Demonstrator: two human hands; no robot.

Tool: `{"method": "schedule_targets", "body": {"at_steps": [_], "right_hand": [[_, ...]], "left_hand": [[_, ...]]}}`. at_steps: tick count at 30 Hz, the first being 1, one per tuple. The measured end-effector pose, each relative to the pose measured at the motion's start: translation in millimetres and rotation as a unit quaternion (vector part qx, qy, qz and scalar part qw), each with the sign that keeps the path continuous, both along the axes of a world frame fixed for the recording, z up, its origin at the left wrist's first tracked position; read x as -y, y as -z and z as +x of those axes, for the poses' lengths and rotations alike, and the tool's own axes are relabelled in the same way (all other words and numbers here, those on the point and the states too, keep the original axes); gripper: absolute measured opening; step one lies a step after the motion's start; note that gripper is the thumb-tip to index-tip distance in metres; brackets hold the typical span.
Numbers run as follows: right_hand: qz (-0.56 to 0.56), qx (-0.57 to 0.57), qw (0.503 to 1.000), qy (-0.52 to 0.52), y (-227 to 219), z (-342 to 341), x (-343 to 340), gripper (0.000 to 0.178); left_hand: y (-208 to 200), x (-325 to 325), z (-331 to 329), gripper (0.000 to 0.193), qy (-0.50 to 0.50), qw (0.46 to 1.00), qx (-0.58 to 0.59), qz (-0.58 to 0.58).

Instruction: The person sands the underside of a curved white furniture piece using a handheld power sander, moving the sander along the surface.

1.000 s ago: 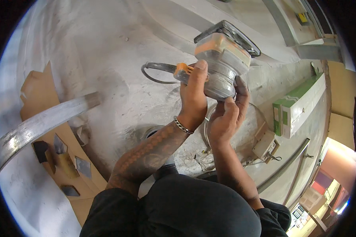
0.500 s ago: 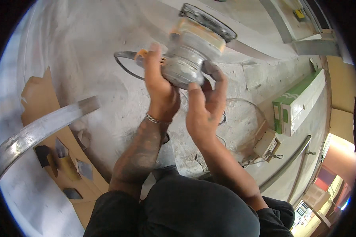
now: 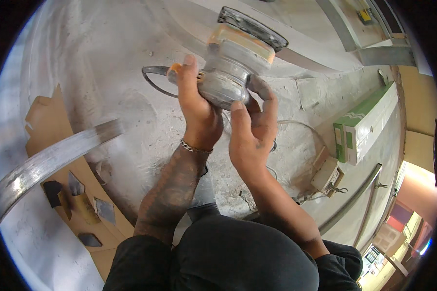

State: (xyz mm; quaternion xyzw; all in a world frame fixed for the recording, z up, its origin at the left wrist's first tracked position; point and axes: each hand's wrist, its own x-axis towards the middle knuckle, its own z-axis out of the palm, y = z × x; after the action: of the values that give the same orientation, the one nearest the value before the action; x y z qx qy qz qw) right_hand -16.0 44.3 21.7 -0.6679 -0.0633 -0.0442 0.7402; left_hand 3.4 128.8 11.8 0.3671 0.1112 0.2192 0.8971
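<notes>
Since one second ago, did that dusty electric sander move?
Yes. The electric sander moved left and slightly up in the picture, farther from the green-and-white box, which stayed almost where it was.

No readable words, numbers or signs, green-and-white box (image 3: pixel 369 119) included (its markings too small).

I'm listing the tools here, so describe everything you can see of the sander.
The sander has a dusty, rounded grey body, seemingly plastic, with orange parts and a flat black base. It is held tilted, base toward the top right. A dark cord loops from its left side. The left hand wraps that side, thumb by an orange part; the right hand holds the rounded end. Whether it runs is unclear.
</notes>
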Motion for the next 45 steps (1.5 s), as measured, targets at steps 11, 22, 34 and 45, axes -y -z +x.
{"method": "schedule_targets", "body": {"at_steps": [11,22,34,45], "right_hand": [[0.039,-0.053,0.996,0.066,-17.7,-6.4,28.7,0.047],[0.076,-0.037,0.984,0.155,-1.3,2.8,56.0,0.05],[0.068,-0.032,0.99,0.12,0.1,-0.1,43.1,0.048],[0.054,-0.032,0.998,0.029,-14.4,-2.3,-3.1,0.046]], "left_hand": [[-2.6,43.4,-0.9,0.043,0.076,0.986,-0.102,-0.112],[2.1,89.0,-2.9,0.044,0.118,0.978,-0.058,-0.162],[1.0,62.6,-6.5,0.039,0.087,0.991,-0.087,-0.055],[5.9,9.5,-2.8,0.04,-0.042,0.993,0.057,0.093]]}}
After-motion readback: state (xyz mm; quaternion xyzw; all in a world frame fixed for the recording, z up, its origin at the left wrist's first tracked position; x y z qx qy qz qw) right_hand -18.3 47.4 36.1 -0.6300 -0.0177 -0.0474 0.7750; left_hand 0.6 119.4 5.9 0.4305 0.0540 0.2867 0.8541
